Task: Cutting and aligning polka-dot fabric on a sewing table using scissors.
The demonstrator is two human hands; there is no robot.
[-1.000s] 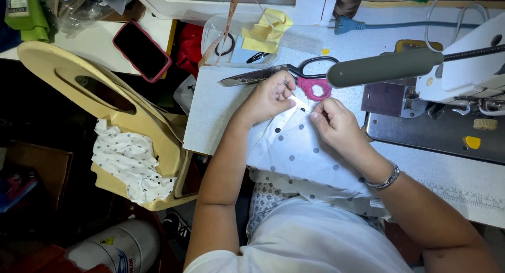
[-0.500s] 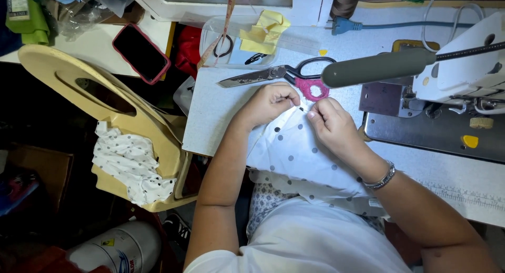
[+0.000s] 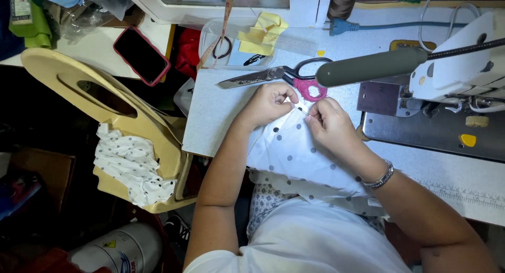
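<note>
Pale speckled surface (image 3: 221, 120), carrying long scissors (image 3: 263, 76) with pink-wrapped handles, a clear plastic tray (image 3: 210, 57), white polka-dot fabric (image 3: 294, 152), a sewing machine (image 3: 452, 78); perhaps a ruler strip along the near edge.

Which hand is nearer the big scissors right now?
Left. The left hand sits just below the scissors, nearly touching the blades. The right hand is lower and further right, below the pink-wrapped handle.

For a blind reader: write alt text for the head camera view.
Both hands, left hand and right hand, pinch the edge of a white polka-dot fabric on a sewing table. Scissors lie just beyond them; a sewing machine stands to the right.
</note>
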